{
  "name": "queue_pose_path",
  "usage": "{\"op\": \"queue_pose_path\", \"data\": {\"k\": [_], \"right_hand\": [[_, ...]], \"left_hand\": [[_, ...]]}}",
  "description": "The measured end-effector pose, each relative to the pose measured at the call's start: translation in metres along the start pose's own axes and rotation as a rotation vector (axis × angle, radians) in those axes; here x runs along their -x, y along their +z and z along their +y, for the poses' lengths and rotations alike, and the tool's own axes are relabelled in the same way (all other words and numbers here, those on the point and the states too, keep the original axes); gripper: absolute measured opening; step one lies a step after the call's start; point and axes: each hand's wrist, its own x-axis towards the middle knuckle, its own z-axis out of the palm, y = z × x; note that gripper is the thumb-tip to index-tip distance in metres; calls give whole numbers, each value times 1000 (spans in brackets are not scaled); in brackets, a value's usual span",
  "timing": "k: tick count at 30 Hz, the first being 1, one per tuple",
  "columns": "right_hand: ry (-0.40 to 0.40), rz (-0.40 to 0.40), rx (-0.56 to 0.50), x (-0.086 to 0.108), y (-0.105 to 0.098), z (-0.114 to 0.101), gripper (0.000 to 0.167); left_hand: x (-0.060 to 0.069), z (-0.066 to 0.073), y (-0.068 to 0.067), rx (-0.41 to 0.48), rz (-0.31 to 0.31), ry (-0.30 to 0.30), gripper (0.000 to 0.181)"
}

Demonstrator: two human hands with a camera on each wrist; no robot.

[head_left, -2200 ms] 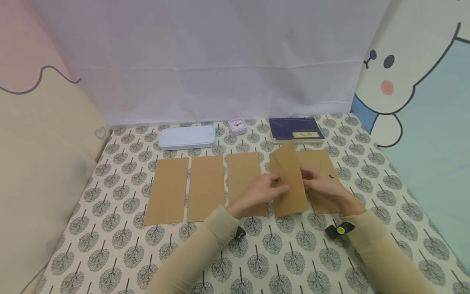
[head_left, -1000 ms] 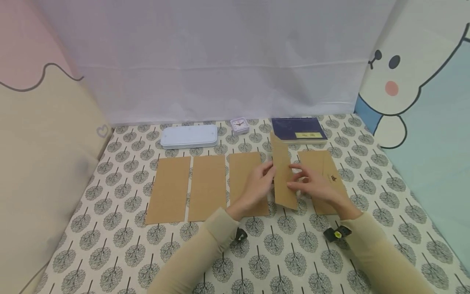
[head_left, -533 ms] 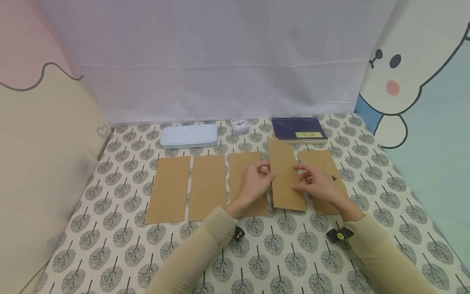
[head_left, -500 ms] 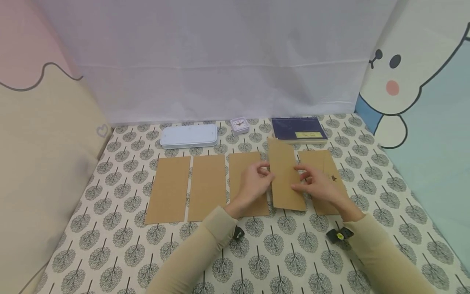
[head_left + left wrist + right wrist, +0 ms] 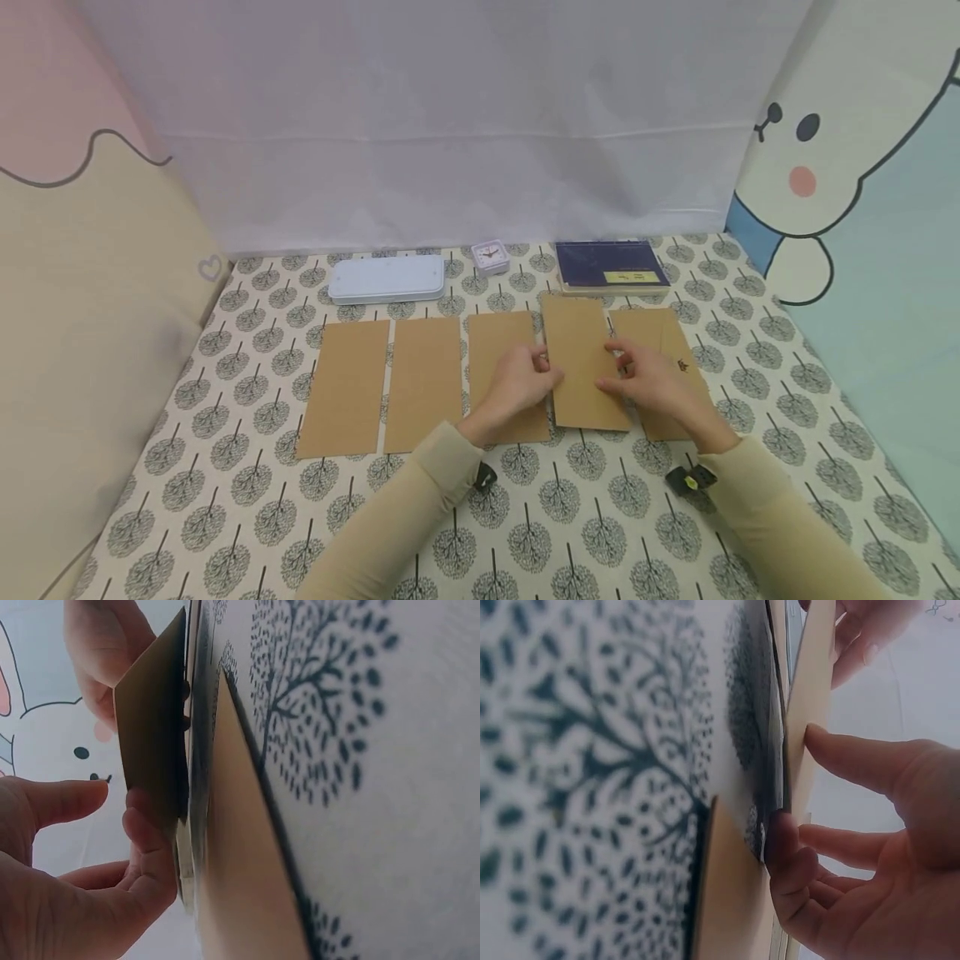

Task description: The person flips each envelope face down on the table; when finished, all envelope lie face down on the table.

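Between both hands a brown kraft envelope (image 5: pixel 581 342) lies almost flat, plain face up, lifted a little off the cloth. My right hand (image 5: pixel 660 387) pinches its right edge; in the right wrist view the thumb presses the top of the envelope (image 5: pixel 810 690) with fingers below. At the left edge is my left hand (image 5: pixel 517 383). Its fingers curl under the envelope (image 5: pixel 154 735) in the left wrist view, while the thumb stands slightly off it. To the right lies another envelope (image 5: pixel 678 346) with a flap line and small dark mark.
Three plain kraft envelopes lie in a row at left: the outer one (image 5: pixel 345 383), the middle one (image 5: pixel 424 375) and one (image 5: pixel 498 333) partly under my left hand. Behind stand a pale tin case (image 5: pixel 386 277), a small clock (image 5: pixel 491 255) and a dark blue book (image 5: pixel 611 265).
The envelope between my hands stood tilted up and turned over; it has come down almost flat with its plain face upward. The other envelopes have not moved.
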Motion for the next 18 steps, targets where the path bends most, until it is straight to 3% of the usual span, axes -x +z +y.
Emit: {"op": "queue_pose_path", "data": {"k": [4,11,18], "right_hand": [[-1,4,45,0,1,-1,68],[-29,30,120,-1,4,-2,62],[-45,44,185,-1,5,-5,60]], "left_hand": [[2,0,-1,-43,-28,-10,23],[4,2,-1,-45,-92,-76,29],[2,2,-2,-69,-138,-86,34]]}}
